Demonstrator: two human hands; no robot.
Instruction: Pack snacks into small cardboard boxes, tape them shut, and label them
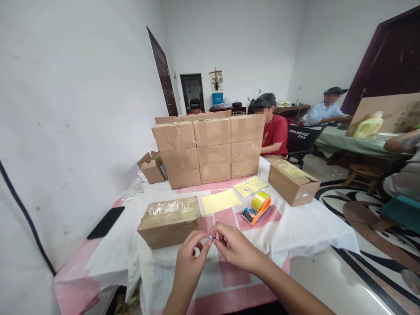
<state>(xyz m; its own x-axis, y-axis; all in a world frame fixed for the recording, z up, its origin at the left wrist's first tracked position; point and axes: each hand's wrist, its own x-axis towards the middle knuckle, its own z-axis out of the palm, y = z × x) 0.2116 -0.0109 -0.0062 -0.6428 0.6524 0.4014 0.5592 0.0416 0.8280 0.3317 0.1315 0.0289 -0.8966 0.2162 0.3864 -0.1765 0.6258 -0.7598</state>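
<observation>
My left hand (194, 249) and my right hand (229, 243) meet above the front of the table, fingertips pinched together. Between them is a tiny whitish piece (210, 237), mostly covered by the fingers and too small to name. Just left of my hands sits a cardboard box (169, 232) sealed with shiny tape. An orange tape dispenser (261, 208) with a yellow roll lies beyond my right hand. Farther back are a plain yellow sheet (221, 201) and a second yellow sheet (251, 186) bearing several small pale patches.
Stacked cartons (213, 151) form a wall across the table's back. Another taped box (293, 181) stands at the right edge. A black phone-like slab (105, 222) and a white perforated object (133, 191) lie left. A person in red (275, 133) sits behind the cartons.
</observation>
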